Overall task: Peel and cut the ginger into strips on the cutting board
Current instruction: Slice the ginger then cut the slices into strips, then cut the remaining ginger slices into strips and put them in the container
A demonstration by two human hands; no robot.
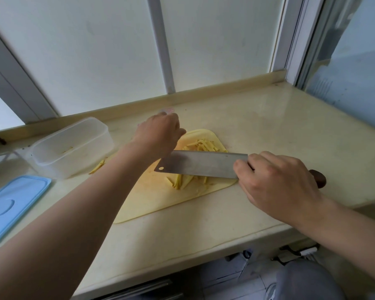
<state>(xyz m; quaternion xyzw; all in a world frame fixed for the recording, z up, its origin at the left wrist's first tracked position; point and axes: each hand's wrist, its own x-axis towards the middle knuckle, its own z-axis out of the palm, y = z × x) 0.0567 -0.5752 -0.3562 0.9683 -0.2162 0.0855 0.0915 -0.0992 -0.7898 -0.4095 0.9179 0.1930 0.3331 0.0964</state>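
Head view, and the cream countertop [279, 126] fills the scene below a frosted window. On it lies the yellow cutting board [160, 202], with a clear plastic container [78, 156] just beside its left edge and a blue lid [13, 204] nearer the person.

Now the cleaver [201, 164]: broad blade side-on to the camera, edge down among the ginger strips [182, 181] in the middle of the board. The right hand [277, 182] is clamped on it where blade meets dark handle. The left hand [160, 133] arches over the board's far left side, fingers curled downward. Its tips are hidden, so whether it holds anything cannot be told.

More strips are heaped beyond the blade, a few lie off the board by the container, and a few are inside it. The cutting looks close to done. To finish well, bunch the long pieces, tuck the guiding fingertips back from the edge, and bring the blade down in thin, even strokes.

No brand or writing is readable; the blade shows only a hanging hole.
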